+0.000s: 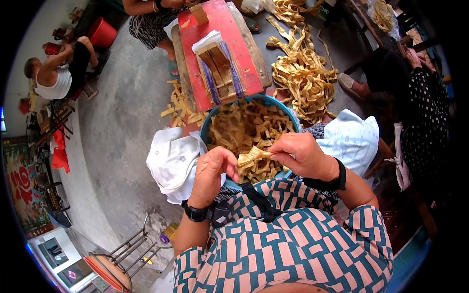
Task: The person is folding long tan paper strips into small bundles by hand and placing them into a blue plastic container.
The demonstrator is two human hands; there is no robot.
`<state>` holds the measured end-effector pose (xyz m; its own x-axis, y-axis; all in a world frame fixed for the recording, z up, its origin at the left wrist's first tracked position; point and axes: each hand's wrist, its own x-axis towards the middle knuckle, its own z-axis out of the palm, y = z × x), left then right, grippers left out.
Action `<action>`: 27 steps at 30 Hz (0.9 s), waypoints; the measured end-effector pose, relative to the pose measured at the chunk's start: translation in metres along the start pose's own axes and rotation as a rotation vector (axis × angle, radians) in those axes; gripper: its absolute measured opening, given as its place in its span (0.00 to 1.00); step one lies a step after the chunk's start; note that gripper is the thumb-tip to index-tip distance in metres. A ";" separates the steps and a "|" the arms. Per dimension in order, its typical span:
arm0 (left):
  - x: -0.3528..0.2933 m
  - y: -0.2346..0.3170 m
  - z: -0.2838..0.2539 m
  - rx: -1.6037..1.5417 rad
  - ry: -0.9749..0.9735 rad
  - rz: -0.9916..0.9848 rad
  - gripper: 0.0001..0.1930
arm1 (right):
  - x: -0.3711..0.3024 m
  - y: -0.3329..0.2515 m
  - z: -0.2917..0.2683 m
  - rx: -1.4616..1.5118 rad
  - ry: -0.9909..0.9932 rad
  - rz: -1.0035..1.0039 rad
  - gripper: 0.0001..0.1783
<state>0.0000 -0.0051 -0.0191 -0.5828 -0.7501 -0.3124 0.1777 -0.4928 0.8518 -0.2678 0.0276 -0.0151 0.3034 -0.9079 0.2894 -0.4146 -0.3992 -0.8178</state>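
Observation:
A folded golden strip [255, 155], dry and papery-looking, is held in front of my body above a blue basin [204, 128]. Its right end is pinched between the thumb and fingers of my right hand [302, 152]. At its left end, the curled fingers of my left hand [213, 171] close against it; their tips are partly hidden. Many small folded golden pieces [254, 124] fill the basin below. Just beyond stands a red-topped wooden bench [193, 46] carrying a wooden block device [216, 61] with purple-blue side strips and white paper.
A heap of long golden strips [305, 73] lies right of the bench, and short pieces [183, 107] lie on its left. White cloth [171, 158] and pale blue cloth [349, 139] flank the basin. Other people sit at left, far side and right. A round-seated stool [110, 271] stands lower left.

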 end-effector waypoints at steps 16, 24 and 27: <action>-0.004 0.038 0.055 0.197 0.072 -0.149 0.17 | -0.007 0.004 0.006 -0.042 -0.092 -0.182 0.07; -0.002 0.028 0.033 0.308 0.092 -0.154 0.15 | -0.011 0.017 0.017 0.133 -0.157 -0.085 0.08; 0.005 0.010 0.012 0.681 0.099 0.094 0.05 | -0.009 0.023 0.023 0.049 -0.144 -0.070 0.05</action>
<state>-0.0103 -0.0083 -0.0075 -0.5082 -0.8288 -0.2341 -0.3322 -0.0622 0.9412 -0.2604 0.0295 -0.0478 0.4516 -0.8488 0.2750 -0.3468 -0.4510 -0.8224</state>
